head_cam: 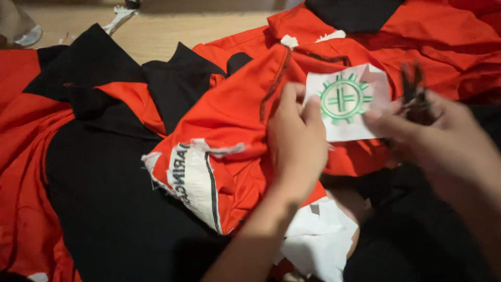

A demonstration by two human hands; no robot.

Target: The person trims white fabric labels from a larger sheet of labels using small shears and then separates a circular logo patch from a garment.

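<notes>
White patch (green emblem) pinched between left hand and right hand.

1 head-worn camera looks steeply down from close above. The left hand fills the centre of the frame and the right hand the right edge; red and black garments cover most of it, with a strip of wooden table along the upper left.
</notes>
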